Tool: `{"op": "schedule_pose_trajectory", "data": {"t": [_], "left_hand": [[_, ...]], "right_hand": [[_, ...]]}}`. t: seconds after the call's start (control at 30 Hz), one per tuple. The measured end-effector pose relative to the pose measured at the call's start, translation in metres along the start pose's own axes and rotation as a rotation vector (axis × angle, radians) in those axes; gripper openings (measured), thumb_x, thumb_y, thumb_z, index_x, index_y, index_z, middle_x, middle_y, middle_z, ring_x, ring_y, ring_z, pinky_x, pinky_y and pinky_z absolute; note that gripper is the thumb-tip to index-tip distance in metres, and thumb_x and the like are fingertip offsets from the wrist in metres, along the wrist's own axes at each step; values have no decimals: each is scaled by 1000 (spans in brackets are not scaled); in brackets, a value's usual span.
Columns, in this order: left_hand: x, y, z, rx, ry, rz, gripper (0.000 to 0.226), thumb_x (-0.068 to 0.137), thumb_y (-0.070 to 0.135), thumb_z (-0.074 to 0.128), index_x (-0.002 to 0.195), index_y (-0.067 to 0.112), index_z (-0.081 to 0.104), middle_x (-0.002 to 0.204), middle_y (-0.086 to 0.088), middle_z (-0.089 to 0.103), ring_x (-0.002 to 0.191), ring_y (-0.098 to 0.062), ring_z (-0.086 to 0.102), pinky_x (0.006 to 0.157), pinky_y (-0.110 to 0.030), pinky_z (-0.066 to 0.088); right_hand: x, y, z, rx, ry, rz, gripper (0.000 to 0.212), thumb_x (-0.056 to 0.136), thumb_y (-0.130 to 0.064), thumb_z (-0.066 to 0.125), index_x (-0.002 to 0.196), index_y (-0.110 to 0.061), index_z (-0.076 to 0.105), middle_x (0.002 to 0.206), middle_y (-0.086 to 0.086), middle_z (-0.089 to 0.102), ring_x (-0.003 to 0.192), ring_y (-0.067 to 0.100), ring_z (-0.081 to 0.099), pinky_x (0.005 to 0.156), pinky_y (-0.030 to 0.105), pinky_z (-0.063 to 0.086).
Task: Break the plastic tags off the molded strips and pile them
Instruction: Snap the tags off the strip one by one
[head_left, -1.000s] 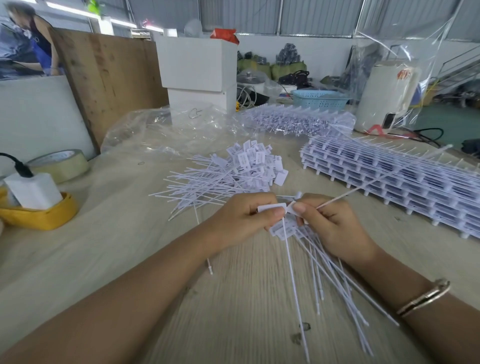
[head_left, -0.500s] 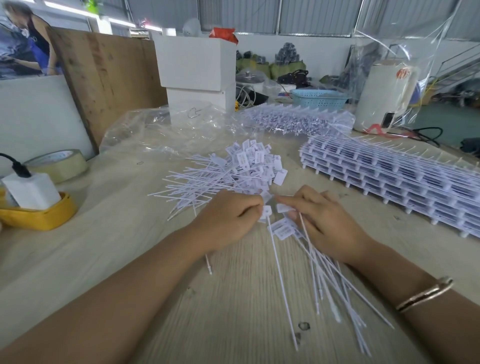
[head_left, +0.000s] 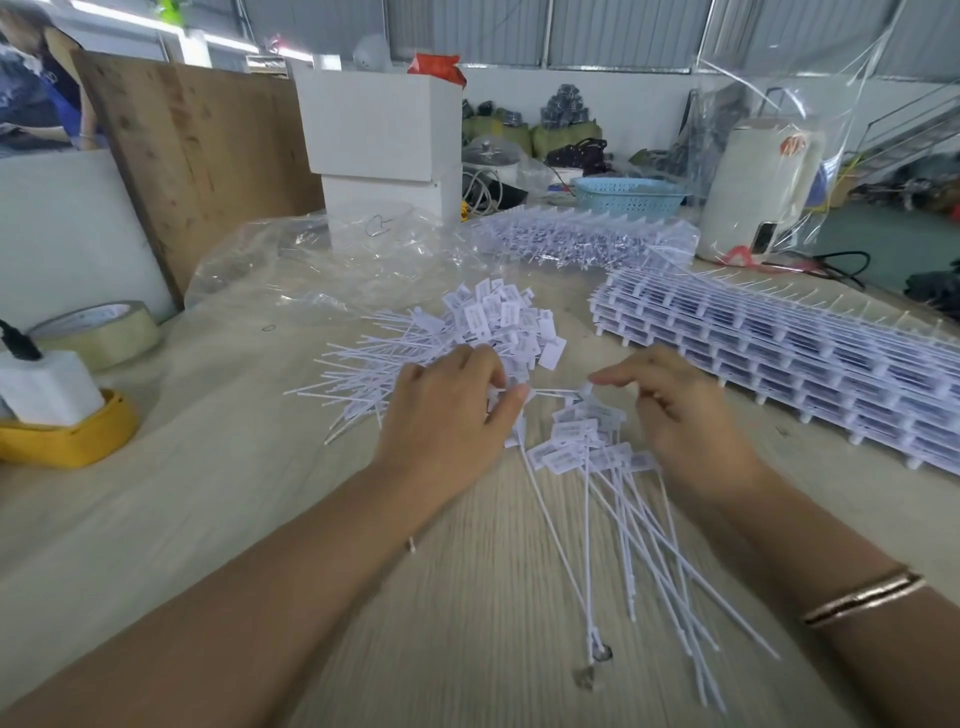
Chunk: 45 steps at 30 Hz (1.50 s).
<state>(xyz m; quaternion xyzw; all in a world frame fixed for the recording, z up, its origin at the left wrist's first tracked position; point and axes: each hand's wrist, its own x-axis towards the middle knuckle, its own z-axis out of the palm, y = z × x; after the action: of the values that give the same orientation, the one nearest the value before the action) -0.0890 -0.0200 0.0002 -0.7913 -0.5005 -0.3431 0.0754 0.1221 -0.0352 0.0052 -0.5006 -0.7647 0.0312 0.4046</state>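
Left hand (head_left: 447, 415) pinches one white plastic tag (head_left: 521, 415); right hand (head_left: 691, 421) hovers half-open, empty. Loose white tags pile (head_left: 478, 338) on the desk (head_left: 208, 493); tall stacked molded strips (head_left: 779, 358) remain unbroken.

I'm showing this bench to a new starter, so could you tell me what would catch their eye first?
Probably the two bare hands at centre, the left hand and right hand, working over a loose bunch of white plastic tags. Behind them lies a bigger pile of tags, and at right a tall stack of molded strips.
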Motion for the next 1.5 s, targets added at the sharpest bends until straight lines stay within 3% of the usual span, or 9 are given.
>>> {"op": "schedule_pose_trajectory", "data": {"t": [0.1,0.2,0.3,0.53,0.77,1.03,1.23,1.4,1.5], "left_hand": [[3,-2,-14,91,-51,-81,53,91,55,26,60,19,48,56,5,52,60,-20,54,72,-33,38],[-3,4,-16,129,-306,-173,73,83,71,17,47,13,44,45,2,43,47,-16,49,51,-24,33],[-13,16,-6,107,-455,-100,79,75,80,11,57,13,50,53,2,50,51,-14,51,55,-24,42],[-17,21,-1,71,-455,-36,70,59,91,15,67,26,40,71,10,50,60,-4,46,51,-25,31],[-13,19,-10,56,-585,-119,47,71,65,48,91,22,45,79,10,46,77,-17,49,53,-28,28],[-14,13,-9,103,-534,-101,26,92,43,45,96,18,45,98,-1,55,92,-23,55,68,-31,35],[-11,9,-13,164,-517,-190,35,90,54,43,80,21,44,73,5,44,75,-21,47,63,-30,34],[-11,13,-11,208,-566,-196,53,90,63,29,77,18,53,72,3,50,73,-21,52,62,-30,35],[-10,14,-12,267,-596,-148,46,89,60,39,92,18,57,83,2,55,81,-21,55,65,-30,38]], "right_hand": [[3,3,-29,-126,18,198,43,82,9,43,62,-23,63,72,-8,61,55,3,52,53,15,39],[4,0,-51,-410,-478,447,38,88,-8,46,59,-24,64,76,-3,64,64,10,55,63,26,45],[-1,-16,-47,-365,-821,492,26,89,-18,54,69,-19,69,79,-1,58,75,18,55,72,28,44],[-8,-41,-5,92,-671,398,35,85,0,44,53,-15,44,44,-11,39,43,3,35,55,25,30],[-12,-40,-2,253,-638,392,42,85,4,40,81,-23,73,42,-15,49,42,-2,41,53,16,34],[-4,-10,-17,277,-168,474,44,89,2,37,73,-17,73,47,-2,45,42,9,34,41,14,29],[-6,-11,-14,32,-552,356,43,87,-1,44,60,-23,69,51,-8,53,44,2,41,58,22,39],[-21,-41,6,124,-811,32,43,92,-10,43,115,-40,64,89,0,66,68,14,56,69,26,45],[-25,-51,22,121,-817,-143,47,90,-7,40,128,-30,58,123,-20,53,106,1,54,95,29,43]]}}
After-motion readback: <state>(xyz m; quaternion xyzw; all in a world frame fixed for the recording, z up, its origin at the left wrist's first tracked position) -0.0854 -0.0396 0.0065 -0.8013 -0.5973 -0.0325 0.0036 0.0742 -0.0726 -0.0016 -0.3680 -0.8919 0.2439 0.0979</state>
